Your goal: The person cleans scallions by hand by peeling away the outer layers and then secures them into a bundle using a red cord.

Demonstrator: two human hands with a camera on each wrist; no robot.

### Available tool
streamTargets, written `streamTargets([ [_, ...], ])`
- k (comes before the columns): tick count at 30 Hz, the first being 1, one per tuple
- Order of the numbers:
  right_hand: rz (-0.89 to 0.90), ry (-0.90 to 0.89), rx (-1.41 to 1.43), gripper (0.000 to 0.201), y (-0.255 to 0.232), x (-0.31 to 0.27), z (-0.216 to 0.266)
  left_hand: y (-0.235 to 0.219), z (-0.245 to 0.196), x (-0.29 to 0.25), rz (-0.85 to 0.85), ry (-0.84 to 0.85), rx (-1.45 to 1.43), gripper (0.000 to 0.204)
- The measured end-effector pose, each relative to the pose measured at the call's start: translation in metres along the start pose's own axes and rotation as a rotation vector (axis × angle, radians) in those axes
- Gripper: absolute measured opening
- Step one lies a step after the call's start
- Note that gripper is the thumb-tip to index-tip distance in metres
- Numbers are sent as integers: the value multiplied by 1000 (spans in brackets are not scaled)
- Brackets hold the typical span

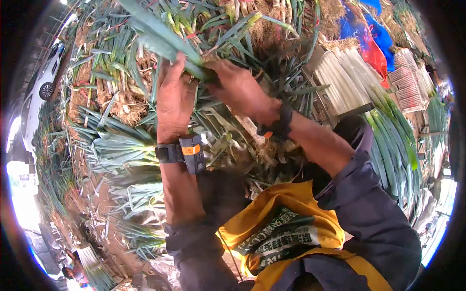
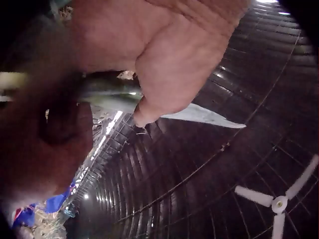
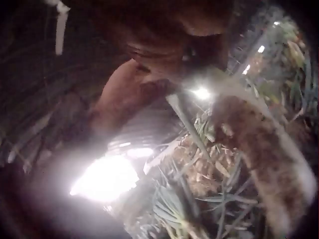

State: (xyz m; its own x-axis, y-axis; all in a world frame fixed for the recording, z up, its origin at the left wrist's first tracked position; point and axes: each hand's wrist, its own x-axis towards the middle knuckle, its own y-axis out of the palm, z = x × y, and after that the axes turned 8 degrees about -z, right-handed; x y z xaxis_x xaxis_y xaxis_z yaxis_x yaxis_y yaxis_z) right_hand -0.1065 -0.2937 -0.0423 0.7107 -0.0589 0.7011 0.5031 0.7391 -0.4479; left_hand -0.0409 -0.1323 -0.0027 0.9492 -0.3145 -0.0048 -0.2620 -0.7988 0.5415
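Observation:
A leek with broad green leaves [image 1: 162, 41] slants across the top of the head view. My left hand [image 1: 175, 94] grips it from the left, thumb along the leaves. Close beside it on the right, my right hand [image 1: 242, 89] has its fingers curled round the darker lower part. In the left wrist view my left hand [image 2: 169, 59] pinches the green stem [image 2: 112, 94], and a pale leaf tip [image 2: 214, 118] sticks out beyond. My right hand [image 3: 159, 40] is dark in its own view; a blurred pale and brown shape [image 3: 269, 164] there cannot be told.
Bundled leeks with roots [image 1: 124, 104] lie on the left and ahead. Trimmed white leeks [image 1: 340, 80] are stacked at the right, near a red bag [image 1: 374, 58] and a pink crate [image 1: 407, 80]. A yellow apron [image 1: 286, 218] covers the lap. A white car [image 1: 41, 92] stands far left.

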Motion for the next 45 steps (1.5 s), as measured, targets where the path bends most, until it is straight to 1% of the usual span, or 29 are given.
streamTargets([
  [1,28,57,45,44,-4,3,-4,2,-2,0,26,-8,-3,44],
  [2,-24,21,77,35,-9,10,-6,6,-4,-4,-78,-32,-33,45],
  [5,114,275,365,34,-19,26,-6,6,9,0,-137,-16,119,44],
  [6,117,316,483,32,-17,27,-6,11,14,-3,-68,-50,19,41],
  [9,165,324,637,29,-20,32,-3,15,29,4,-53,-12,-197,36],
  [10,176,299,573,28,-20,33,-1,13,31,2,-41,-22,-212,33],
  [12,188,247,442,27,-22,38,-4,15,31,-1,-86,-14,-229,33],
  [13,208,251,459,27,-23,41,-6,16,30,-2,-105,-12,-239,33],
  [15,261,256,492,27,-22,47,-12,20,25,-5,-62,38,-199,33],
  [18,247,222,504,27,-18,46,-15,20,23,-6,-50,71,-177,32],
  [21,195,216,653,23,-18,37,-7,18,22,-9,-55,73,-165,30],
  [24,193,329,532,22,-23,33,10,14,24,-9,-38,87,-148,29],
  [27,212,423,566,22,-28,31,20,16,20,-15,-66,79,-118,26],
  [29,85,169,651,23,-18,28,36,10,16,-12,-89,61,-106,25],
  [31,188,191,530,19,-28,20,54,-10,13,2,-97,30,-106,25],
  [32,160,265,568,23,-24,20,44,-7,6,4,-193,83,-145,24],
  [33,131,336,604,28,-22,26,35,-8,3,5,-182,117,-154,24],
  [35,89,331,725,28,-33,27,19,-17,-9,4,-175,186,-175,27],
  [36,70,325,788,28,-41,27,14,-27,-16,9,-110,149,-269,30],
  [38,71,396,668,21,-49,14,16,-38,-23,6,-183,191,-235,31],
  [39,122,510,643,21,-53,3,16,-40,-28,2,-222,211,-217,32],
  [40,174,623,615,22,-57,-8,16,-40,-31,0,-177,258,-241,31],
  [41,277,816,615,27,-59,-23,12,-41,-33,-3,-196,278,-220,31],
  [43,480,736,17,33,-35,-89,-30,-43,-34,-9,-226,308,-178,30],
  [44,673,649,-62,36,-27,-134,-66,-47,-34,-8,-208,326,-140,30],
  [45,860,560,-141,40,-21,-167,-89,-48,-35,-9,-229,331,-118,31],
])
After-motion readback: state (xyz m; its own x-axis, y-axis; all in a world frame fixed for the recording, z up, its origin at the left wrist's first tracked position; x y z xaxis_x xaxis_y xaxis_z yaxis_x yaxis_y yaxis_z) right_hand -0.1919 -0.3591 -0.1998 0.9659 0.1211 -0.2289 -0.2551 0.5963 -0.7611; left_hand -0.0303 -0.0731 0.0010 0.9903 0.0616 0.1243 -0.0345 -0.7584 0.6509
